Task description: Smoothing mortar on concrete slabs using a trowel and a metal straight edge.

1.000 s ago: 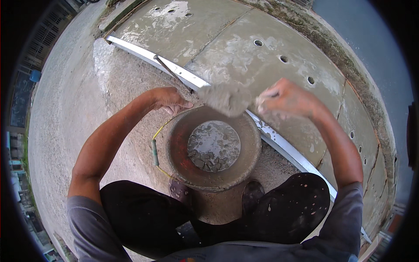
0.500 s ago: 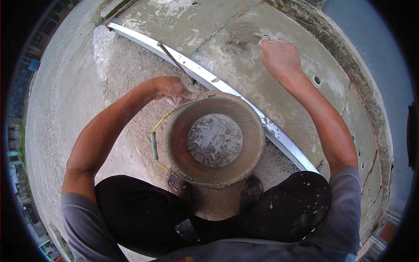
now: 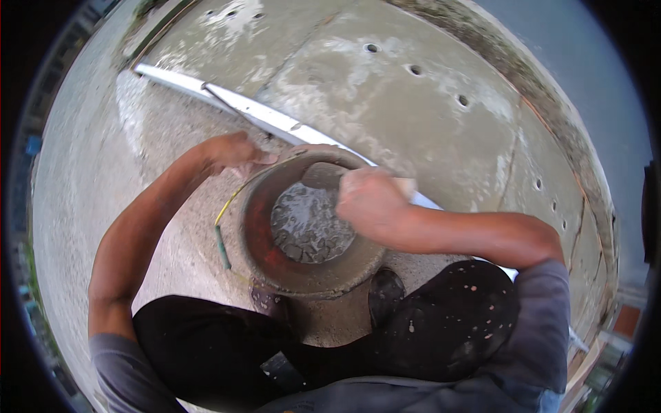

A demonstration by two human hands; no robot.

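A small print (image 3: 297, 407) on the grey shirt (image 3: 358, 396) is showing too faintly to read. The round bucket (image 3: 258, 272) is holding wet grey mix (image 3: 313, 227), and the right hand (image 3: 372, 201) is gripping a trowel (image 3: 322, 176), its blade sitting inside the far wall. The left hand (image 3: 237, 155) is curling at the far-left rim, its hold unclear, while a white bar (image 3: 173, 81) is edging the slab (image 3: 413, 131) just beyond, ground (image 3: 89, 193) spreading widely leftward.

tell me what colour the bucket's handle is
The handle is yellow, with a green tube; the head view shows it best.
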